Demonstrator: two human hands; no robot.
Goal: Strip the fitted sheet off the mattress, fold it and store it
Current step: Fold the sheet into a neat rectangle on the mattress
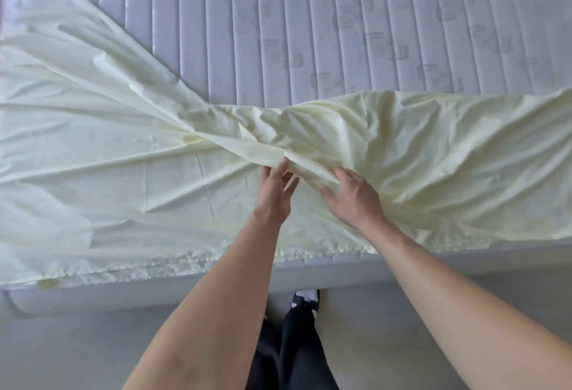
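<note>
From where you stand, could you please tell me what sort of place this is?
Most likely a bedroom: a quilted mattress lies partly bared, a pale yellow fitted sheet is bunched across it, and both hands gather the sheet at the bedside.
</note>
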